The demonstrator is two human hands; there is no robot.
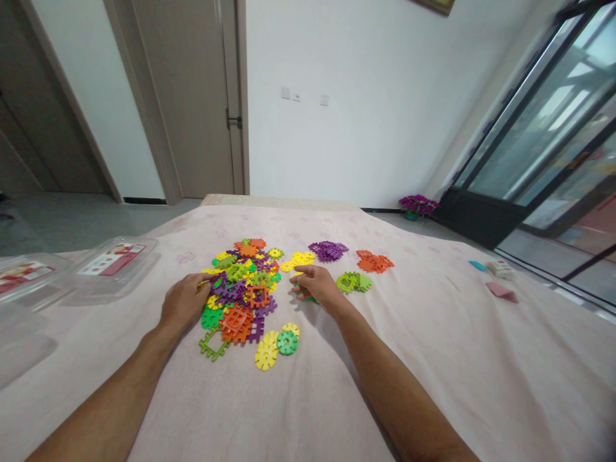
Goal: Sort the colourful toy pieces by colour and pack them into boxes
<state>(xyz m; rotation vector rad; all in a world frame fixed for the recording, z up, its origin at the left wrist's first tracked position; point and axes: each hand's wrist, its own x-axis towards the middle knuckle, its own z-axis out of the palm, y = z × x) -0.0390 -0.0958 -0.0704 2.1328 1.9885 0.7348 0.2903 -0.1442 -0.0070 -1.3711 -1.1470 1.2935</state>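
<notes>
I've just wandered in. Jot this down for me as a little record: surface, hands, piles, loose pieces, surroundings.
Surface: pale pink cloth
Left hand: at the left edge of the mixed pile; grip unclear
Right hand: fingers partly curled, between the mixed pile and the green pile; grip unclear
Other piles: yellow pile, purple pile, orange pile
Loose nearby: yellow pieces and a green disc
Far left: clear plastic containers
Background: door, flowers

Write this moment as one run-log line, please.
left hand: at left edge of mixed pile | right hand: near yellow group | purple group, orange group, green group: right of pile
</notes>
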